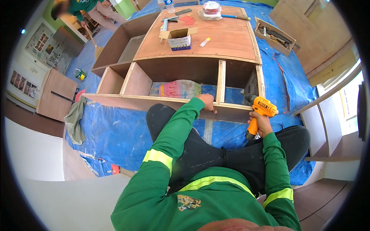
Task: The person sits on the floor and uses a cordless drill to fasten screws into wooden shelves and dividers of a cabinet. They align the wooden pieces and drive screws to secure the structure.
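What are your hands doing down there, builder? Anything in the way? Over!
Right hand gripping orange drill. Left hand on the wooden front board. Drill's nose close to the board; patterned sack behind it, near left hand.

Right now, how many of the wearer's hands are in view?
2: the left hand on the wooden cabinet's front board, and the right hand gripping the orange drill.

Box (180, 43) on the cabinet (131, 99), tube (205, 42) right of the box, drill (263, 107) before the cabinet's right end.
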Action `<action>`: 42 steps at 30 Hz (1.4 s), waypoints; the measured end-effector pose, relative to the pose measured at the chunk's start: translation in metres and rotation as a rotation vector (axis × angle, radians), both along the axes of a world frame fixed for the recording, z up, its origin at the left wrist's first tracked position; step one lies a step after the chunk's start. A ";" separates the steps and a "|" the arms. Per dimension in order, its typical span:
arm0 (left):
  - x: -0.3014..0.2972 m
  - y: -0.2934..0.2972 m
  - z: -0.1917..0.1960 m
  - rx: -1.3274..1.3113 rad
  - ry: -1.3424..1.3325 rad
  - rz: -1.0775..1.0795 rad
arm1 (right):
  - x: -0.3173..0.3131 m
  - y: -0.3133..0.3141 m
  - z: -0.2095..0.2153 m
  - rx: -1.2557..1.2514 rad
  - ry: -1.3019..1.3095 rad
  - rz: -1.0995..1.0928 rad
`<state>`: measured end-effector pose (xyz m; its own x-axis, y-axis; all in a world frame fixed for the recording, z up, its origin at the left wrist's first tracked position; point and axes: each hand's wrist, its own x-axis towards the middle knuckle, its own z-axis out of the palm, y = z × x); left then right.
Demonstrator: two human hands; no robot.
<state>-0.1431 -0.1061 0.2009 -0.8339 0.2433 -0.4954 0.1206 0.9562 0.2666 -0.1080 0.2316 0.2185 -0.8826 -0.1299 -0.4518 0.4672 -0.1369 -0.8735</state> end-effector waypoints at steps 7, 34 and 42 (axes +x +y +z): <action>0.000 0.000 0.005 -0.035 -0.010 -0.023 | -0.005 0.004 -0.013 0.013 -0.009 0.020; -0.003 0.007 0.017 -0.068 -0.089 -0.009 | -0.002 0.001 -0.005 0.017 0.017 -0.002; -0.004 0.007 0.015 -0.063 -0.090 -0.001 | -0.001 -0.001 0.000 0.010 0.014 -0.013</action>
<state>-0.1472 -0.0995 0.2157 -0.7854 0.2097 -0.5823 0.0996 0.9714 0.2155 -0.1088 0.2309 0.2187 -0.8905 -0.1135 -0.4405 0.4530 -0.1339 -0.8814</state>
